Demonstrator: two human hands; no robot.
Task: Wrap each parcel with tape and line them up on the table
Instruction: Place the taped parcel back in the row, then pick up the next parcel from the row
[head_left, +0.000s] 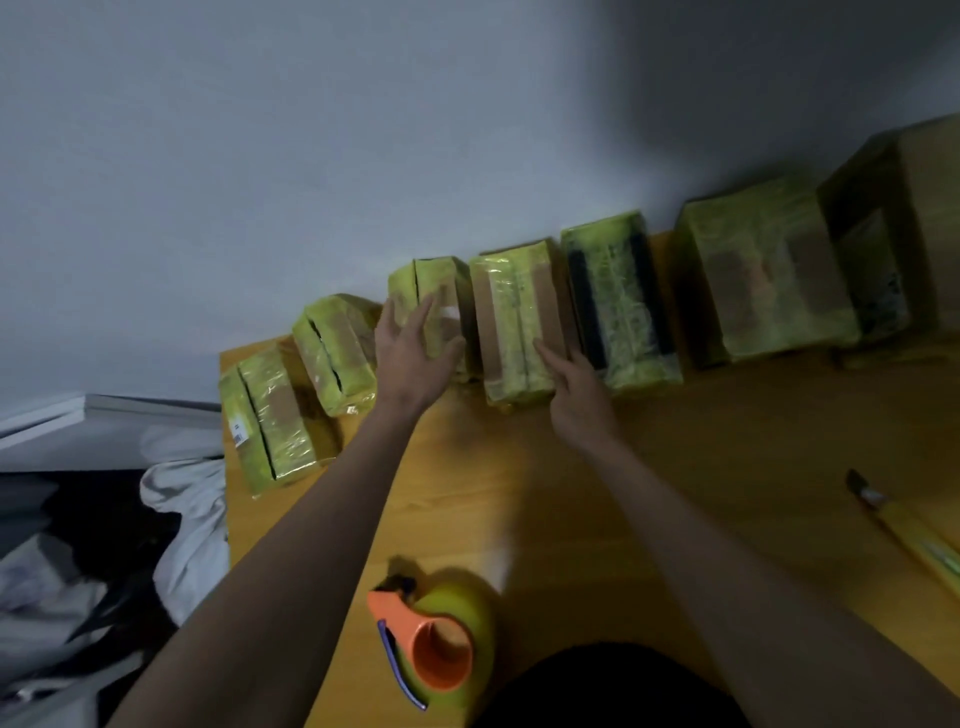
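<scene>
Taped parcels (519, 322) stood in a row along the wall on the wooden table (675, 467). The left hand (410, 353) lay flat, fingers straight, on the third parcel (426, 301); the right hand (576, 389) touched the fourth with relaxed fingers. The tape dispenser (436, 644) sat near the front edge.
</scene>
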